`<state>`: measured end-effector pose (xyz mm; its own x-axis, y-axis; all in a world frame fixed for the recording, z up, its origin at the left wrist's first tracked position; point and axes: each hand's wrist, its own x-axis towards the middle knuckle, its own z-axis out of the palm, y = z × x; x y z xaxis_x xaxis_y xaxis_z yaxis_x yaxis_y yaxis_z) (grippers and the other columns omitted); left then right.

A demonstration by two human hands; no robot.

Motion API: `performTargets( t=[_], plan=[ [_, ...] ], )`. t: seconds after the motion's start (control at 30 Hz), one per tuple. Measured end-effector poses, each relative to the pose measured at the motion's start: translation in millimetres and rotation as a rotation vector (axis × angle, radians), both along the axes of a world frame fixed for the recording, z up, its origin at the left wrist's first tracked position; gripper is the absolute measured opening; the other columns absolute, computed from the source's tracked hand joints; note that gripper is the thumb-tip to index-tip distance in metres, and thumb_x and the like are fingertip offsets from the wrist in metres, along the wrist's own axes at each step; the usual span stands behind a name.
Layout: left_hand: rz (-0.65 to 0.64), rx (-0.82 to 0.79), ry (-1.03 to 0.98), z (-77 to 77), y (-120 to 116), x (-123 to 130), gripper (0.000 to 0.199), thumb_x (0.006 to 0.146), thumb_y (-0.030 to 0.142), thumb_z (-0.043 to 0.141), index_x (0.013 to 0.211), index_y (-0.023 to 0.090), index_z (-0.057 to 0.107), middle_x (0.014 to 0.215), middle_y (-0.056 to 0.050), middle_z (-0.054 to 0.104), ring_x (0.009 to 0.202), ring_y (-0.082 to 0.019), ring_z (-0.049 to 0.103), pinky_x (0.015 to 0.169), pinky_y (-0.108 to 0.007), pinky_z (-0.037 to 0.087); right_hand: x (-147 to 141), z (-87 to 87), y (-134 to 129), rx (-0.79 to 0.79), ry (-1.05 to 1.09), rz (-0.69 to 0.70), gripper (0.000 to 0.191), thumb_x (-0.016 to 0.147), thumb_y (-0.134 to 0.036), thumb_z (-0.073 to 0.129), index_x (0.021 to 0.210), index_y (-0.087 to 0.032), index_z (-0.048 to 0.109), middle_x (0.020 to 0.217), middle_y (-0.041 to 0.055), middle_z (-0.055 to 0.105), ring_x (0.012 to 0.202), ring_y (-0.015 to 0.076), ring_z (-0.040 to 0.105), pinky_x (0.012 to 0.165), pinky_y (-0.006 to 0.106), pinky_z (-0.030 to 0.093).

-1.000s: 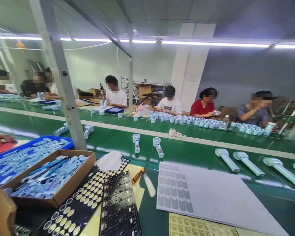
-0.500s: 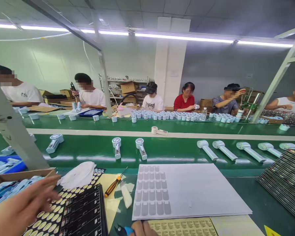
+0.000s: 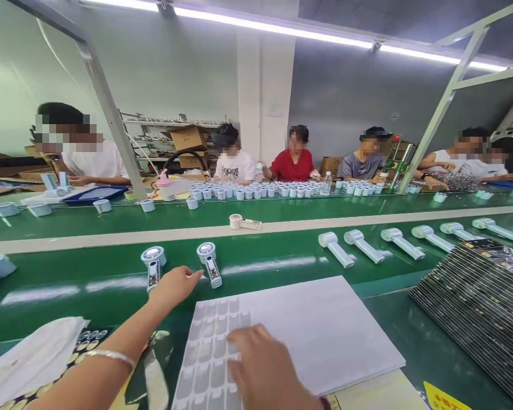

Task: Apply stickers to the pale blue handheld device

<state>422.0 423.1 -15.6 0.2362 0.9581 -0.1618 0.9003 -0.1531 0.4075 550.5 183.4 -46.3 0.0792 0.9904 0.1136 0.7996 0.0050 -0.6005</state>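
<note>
My left hand stretches out over the green conveyor belt, fingers apart, holding nothing. Its fingertips nearly touch a small light-blue handheld device, and a second one lies just left of the hand. My right hand rests flat on a white sheet printed with rows of grey sticker shapes. A thin bracelet circles my left wrist.
Several light-blue handled parts lie in a row on the belt at right. Dark stacked sheets sit at the right edge. A white cloth lies at left. A tape roll sits mid-belt. Several co-workers sit behind rows of small blue cups.
The view swung right and down. My left hand left the sticker sheets at left and reached forward to the blue devices. My right hand came up onto the white sheet.
</note>
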Motion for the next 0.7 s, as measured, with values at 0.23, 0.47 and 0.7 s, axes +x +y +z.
performTargets(
  t=[0.23, 0.47, 0.7],
  plan=[
    [0.236, -0.228, -0.192, -26.6, 19, 68, 0.038, 0.092, 0.048, 0.063, 0.114, 0.017, 0.065, 0.112, -0.009, 0.068, 0.095, -0.024, 0.067, 0.083, -0.046, 0.057, 64, -21.9, 39, 0.001, 0.034, -0.049, 0.051, 0.087, -0.005, 0.065, 0.136, -0.017, 0.060, 0.112, 0.0111, 0.077, 0.114, 0.0306, 0.065, 0.093, 0.045, 0.056],
    [0.354, -0.415, -0.810, 10.4, -20, 69, 0.024, 0.095, 0.033, 0.062, 0.109, 0.014, 0.064, 0.100, -0.006, 0.069, 0.077, -0.016, 0.067, 0.065, -0.032, 0.058, 71, -28.7, 52, 0.023, 0.291, -0.103, 0.037, 0.087, -0.013, 0.071, 0.120, -0.024, 0.063, 0.101, -0.0046, 0.079, 0.095, 0.0177, 0.070, 0.083, 0.028, 0.055],
    [0.293, -0.493, -1.150, 67.4, -137, 11, 0.026, 0.081, 0.045, 0.066, 0.084, 0.020, 0.068, 0.061, -0.004, 0.061, 0.041, -0.012, 0.045, 0.035, -0.024, 0.041, 69, -33.3, 47, 0.068, 0.342, -0.089, 0.039, 0.083, -0.006, 0.070, 0.119, -0.023, 0.068, 0.098, 0.0020, 0.078, 0.110, 0.0269, 0.062, 0.092, 0.040, 0.046]
  ],
)
